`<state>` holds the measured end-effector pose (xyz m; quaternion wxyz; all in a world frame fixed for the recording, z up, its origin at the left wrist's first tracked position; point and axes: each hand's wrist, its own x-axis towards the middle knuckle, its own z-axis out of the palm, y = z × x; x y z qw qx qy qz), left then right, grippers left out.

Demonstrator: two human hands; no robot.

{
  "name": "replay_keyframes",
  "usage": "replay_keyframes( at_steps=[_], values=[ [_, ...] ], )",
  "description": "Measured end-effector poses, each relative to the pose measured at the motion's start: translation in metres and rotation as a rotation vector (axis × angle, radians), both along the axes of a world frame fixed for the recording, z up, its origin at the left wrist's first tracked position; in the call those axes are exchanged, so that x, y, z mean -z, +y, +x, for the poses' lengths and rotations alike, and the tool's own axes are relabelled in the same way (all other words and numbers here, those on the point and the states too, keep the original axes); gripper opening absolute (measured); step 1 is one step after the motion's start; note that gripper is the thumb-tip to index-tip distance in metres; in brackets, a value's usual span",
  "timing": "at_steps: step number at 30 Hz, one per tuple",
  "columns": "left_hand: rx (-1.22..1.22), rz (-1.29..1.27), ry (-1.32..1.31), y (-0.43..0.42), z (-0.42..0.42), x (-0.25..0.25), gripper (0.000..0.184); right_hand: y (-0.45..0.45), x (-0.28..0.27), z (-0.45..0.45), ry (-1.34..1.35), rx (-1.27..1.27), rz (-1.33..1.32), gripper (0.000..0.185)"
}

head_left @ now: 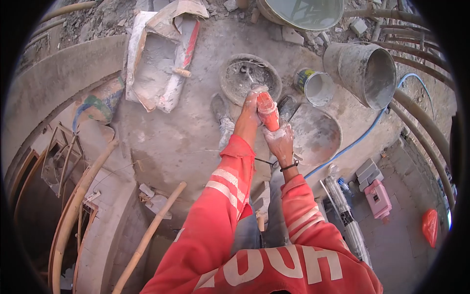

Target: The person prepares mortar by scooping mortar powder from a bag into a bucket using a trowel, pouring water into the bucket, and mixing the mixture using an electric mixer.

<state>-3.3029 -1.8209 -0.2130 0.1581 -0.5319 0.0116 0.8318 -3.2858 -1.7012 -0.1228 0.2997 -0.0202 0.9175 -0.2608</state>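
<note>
Both hands are closed on a dusty orange-red electric drill (268,110). My left hand (250,112) wraps the drill's front left side, near the head. Nearer to me, my right hand (280,139) grips the rear end, with a dark band on the wrist. A thin metal rod (249,74) runs forward from the drill into a round, shallow basin (225,86). Wet grey mix (257,78) lies in that basin around the rod's end. My two shoes stand either side, close to the basin's near edge.
An opened bag of grey powder (155,63) lies front left with a wooden-handled tool on it. To the right are a small paint bucket (320,89), a large dusty bucket (345,68), a shallow pan (318,134) and a blue hose (364,131). A water tub (303,12) stands ahead.
</note>
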Motion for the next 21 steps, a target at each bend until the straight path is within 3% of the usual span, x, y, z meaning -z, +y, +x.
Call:
replay_keyframes(
  at_steps=[2,3,6,7,9,12,13,15,17,20,21],
  values=[
    [0.083,0.035,-0.006,0.009,-0.005,0.003,0.023,0.015,0.012,0.005,-0.118,0.000,0.090,0.039],
    [0.035,-0.048,-0.175,0.022,-0.006,0.012,0.022,0.017,0.008,0.005,-0.115,0.024,0.076,0.039],
    [0.019,-0.226,-0.196,0.047,0.002,0.038,0.021,0.037,0.022,0.021,-0.209,0.093,-0.004,0.044],
    [0.060,-0.128,-0.180,0.048,0.009,0.045,0.020,0.041,0.025,0.024,-0.269,0.161,-0.029,0.044],
    [0.086,-0.137,-0.213,0.050,0.010,0.033,0.026,0.047,0.024,0.031,-0.251,0.133,0.055,0.046],
    [0.134,-0.205,-0.271,0.058,0.014,0.014,0.032,0.054,0.025,0.048,0.079,-0.029,0.075,0.039],
    [0.152,-0.240,-0.287,0.058,0.013,0.010,0.033,0.056,0.026,0.050,-0.014,0.017,0.089,0.039],
    [0.117,-0.159,-0.249,0.064,0.027,0.029,0.029,0.054,0.017,0.050,-0.203,0.110,0.116,0.038],
    [0.089,-0.076,-0.206,0.066,0.036,0.038,0.027,0.058,0.030,0.065,-0.027,-0.005,0.063,0.038],
    [0.116,0.064,-0.113,0.056,0.052,0.024,0.027,0.059,0.020,0.073,-0.183,0.030,0.000,0.025],
    [0.133,0.102,-0.068,0.051,0.057,0.021,0.027,0.042,-0.009,0.052,-0.342,0.133,-0.064,0.022]
  ],
)
